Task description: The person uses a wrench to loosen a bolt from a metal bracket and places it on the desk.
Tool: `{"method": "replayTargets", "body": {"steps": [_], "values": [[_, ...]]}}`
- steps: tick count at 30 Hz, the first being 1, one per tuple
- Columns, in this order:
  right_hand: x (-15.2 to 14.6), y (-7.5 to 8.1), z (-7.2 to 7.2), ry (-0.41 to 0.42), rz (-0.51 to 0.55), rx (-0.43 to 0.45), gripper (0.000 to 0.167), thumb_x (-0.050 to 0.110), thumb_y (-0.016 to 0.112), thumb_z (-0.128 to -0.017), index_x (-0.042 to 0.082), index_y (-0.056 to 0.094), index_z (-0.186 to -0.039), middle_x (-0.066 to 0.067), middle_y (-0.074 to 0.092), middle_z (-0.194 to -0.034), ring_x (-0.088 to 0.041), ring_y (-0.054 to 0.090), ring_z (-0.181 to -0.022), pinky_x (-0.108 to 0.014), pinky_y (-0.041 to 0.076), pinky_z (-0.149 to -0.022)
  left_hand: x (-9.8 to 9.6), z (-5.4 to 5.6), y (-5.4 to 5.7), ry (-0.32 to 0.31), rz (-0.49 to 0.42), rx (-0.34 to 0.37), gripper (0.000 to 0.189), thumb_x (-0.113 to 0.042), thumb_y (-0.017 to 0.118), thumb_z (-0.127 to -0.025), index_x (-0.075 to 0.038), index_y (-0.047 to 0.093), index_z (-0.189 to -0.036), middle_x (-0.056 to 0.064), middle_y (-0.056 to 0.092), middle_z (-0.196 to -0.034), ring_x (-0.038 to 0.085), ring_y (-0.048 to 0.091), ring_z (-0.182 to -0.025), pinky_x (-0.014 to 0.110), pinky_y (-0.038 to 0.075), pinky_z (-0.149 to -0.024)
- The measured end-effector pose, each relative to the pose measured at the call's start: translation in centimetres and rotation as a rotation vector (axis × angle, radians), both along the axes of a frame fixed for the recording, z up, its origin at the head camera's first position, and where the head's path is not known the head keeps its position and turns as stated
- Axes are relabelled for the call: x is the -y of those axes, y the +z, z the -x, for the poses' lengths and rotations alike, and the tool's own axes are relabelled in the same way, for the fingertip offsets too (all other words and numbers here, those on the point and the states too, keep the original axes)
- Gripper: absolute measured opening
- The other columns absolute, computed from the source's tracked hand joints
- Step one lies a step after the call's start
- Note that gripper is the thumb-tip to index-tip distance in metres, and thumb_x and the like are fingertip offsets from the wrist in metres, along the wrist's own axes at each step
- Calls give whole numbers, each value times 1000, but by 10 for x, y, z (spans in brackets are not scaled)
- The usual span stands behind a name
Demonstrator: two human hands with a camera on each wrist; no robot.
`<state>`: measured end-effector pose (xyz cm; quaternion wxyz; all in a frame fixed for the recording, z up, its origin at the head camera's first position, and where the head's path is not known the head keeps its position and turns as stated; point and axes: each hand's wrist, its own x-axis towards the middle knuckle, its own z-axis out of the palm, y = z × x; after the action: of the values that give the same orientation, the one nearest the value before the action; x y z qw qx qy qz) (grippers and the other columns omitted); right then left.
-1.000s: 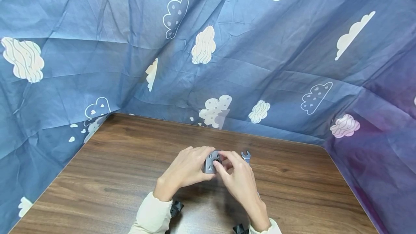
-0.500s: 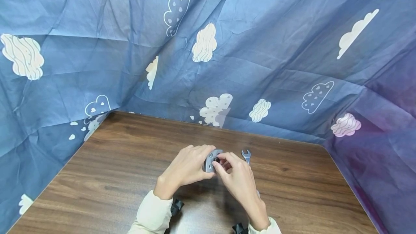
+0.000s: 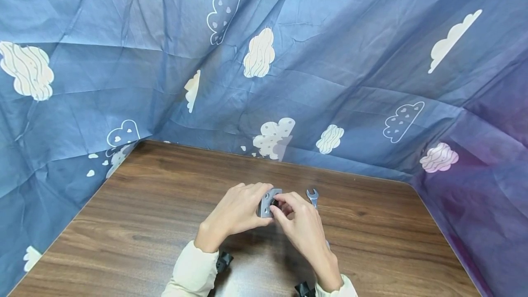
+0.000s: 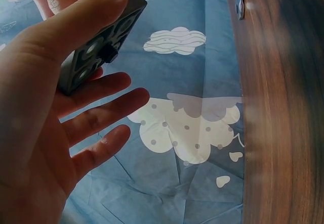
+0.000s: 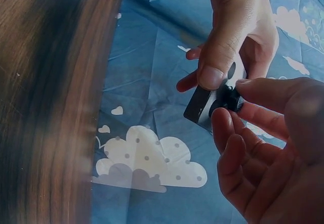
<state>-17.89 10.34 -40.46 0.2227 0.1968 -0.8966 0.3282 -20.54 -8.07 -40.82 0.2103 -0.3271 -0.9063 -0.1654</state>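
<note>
A grey metal block (image 3: 266, 206) with several round holes is held up above the table, tilted on edge. My left hand (image 3: 236, 213) grips it by opposite edges, thumb against fingertips; in the left wrist view the other fingers spread away from it. From the block's face (image 4: 130, 15) a small black part (image 4: 109, 53) sticks out. My right hand (image 3: 304, 226) pinches this black part (image 5: 231, 98) between thumb and index finger. Its exact kind is hidden by the fingertips. How deep it sits in the block cannot be seen.
An open-end wrench (image 3: 313, 197) lies on the wooden table (image 3: 165, 196) just beyond my right hand, partly hidden by it. Blue cloth (image 3: 313, 49) with white clouds hangs behind the table and along both sides.
Both hands stay almost in place around the block. The right fingertips shift slightly at the black part, and the block's face is tilted a little differently. The head view dips slightly.
</note>
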Motion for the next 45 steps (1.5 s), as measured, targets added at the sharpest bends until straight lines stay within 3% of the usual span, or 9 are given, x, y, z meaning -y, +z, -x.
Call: {"method": "replayTargets", "body": {"steps": [34, 40, 45], "values": [[-2, 1, -2, 70, -9, 0, 29, 5, 77, -82, 12, 74, -110, 4, 66, -99, -3, 64, -73, -26, 56, -60, 1, -1, 0, 6, 15, 16, 68, -49, 77, -76, -12, 57, -130, -2, 69, -116, 12, 67, -97, 32, 51, -82], [-3, 2, -1, 12, -14, 19, 43, 20, 80, -83, 16, 67, -123, 4, 66, -99, 1, 61, -70, -25, 51, -64, 0, 0, -1, 5, 9, 10, 64, -46, 76, -76, -14, 58, -128, -5, 69, -111, 10, 66, -91, 30, 50, -78], [-3, 1, 1, -31, 17, 39, 35, 23, 80, -83, 13, 68, -115, 6, 66, -90, 0, 62, -69, -24, 52, -64, 0, -1, -1, -4, 2, -7, 66, -49, 77, -75, -14, 58, -127, -4, 69, -112, 10, 67, -93, 30, 51, -78]]}}
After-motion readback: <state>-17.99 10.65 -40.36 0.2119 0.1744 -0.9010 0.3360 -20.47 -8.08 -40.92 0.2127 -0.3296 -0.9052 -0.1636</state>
